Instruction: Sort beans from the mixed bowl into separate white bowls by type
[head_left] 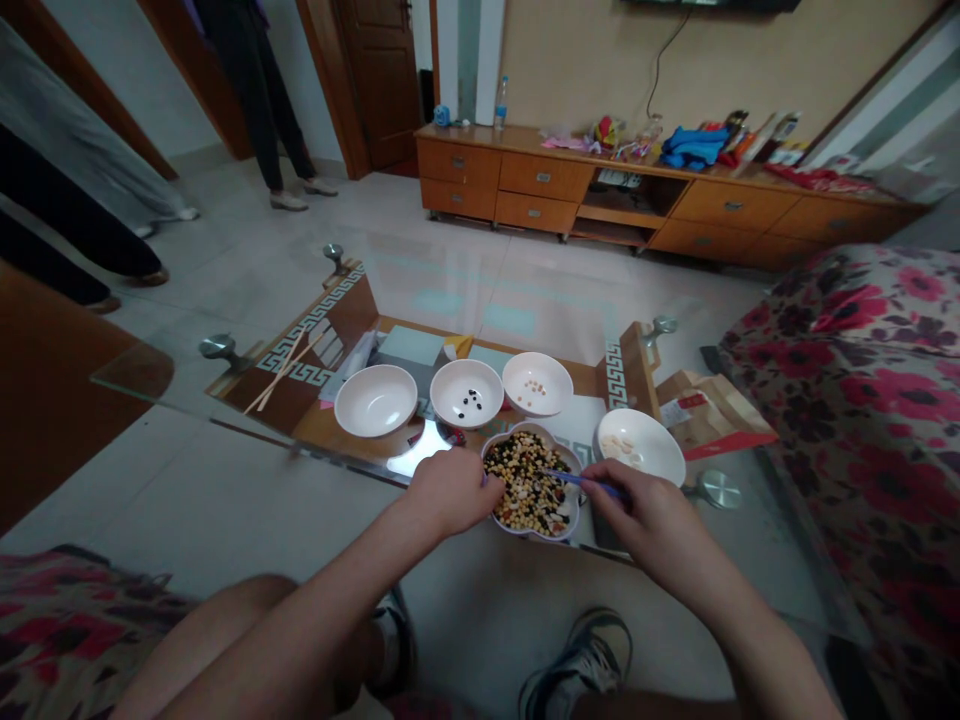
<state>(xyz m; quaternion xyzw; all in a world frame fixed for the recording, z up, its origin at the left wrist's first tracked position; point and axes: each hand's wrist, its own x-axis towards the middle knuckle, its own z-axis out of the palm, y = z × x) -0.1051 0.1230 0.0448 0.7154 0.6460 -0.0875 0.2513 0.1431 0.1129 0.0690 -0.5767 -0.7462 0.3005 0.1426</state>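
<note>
My right hand (641, 505) pinches a slim purple tool (568, 477), whose tip reaches into the mixed beans and seeds (525, 490); its exact kind is unclear. These fill a flower-shaped dish (577, 510) at the table's near edge. At the dish's left rim, my left hand (454, 492) is closed, with a small purple-blue bit showing by its thumb; what it grips is hidden. Behind stand white bowls: one bare inside (375, 400), a bowl with several black beans (450, 385), and a bowl with several pale yellow beans (536, 370). Right of the dish, another bowl (652, 450) holds flat pale pieces.
A pair of chopsticks (281, 372) lies on the left of the glass table (487, 290). A brown paper bag (712, 410) is at the right, beside a flowered sofa (885, 400). People's legs (251, 100) show at the back left, and a wooden cabinet (540, 185) lines the wall.
</note>
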